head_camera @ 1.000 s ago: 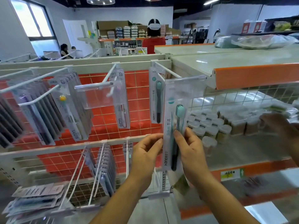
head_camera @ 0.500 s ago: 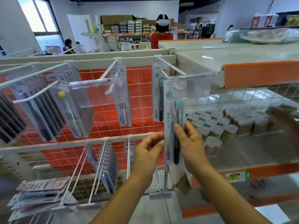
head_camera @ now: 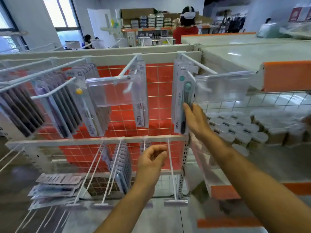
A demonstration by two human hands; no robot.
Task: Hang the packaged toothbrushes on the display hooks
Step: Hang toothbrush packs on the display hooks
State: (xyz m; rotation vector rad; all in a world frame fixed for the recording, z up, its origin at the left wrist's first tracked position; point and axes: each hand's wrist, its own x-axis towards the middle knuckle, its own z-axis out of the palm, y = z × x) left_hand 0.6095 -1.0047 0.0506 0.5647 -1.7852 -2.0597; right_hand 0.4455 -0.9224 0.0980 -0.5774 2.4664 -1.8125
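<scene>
A packaged teal toothbrush [head_camera: 180, 105] hangs on the top right white display hook [head_camera: 199, 66], in front of more packs of the same kind. My right hand [head_camera: 196, 121] lies against the pack's right edge, fingers stretched up along it. The thumb is hidden. My left hand [head_camera: 151, 163] hangs lower, in front of the second row of hooks, loosely curled and holding nothing. A clear label holder [head_camera: 222, 88] sits at the hook's front end.
Hooks to the left carry several toothbrush packs [head_camera: 84, 105], and one pack [head_camera: 141, 101] hangs on the middle hook. Lower hooks [head_camera: 171, 170] jut toward me, one holding packs [head_camera: 122, 165]. Loose packs [head_camera: 55, 187] lie bottom left. Lidded jars [head_camera: 244, 128] fill the right shelf.
The pack has slid back along the hook toward the rack with my right hand following it. My left hand has let go of it and dropped down.
</scene>
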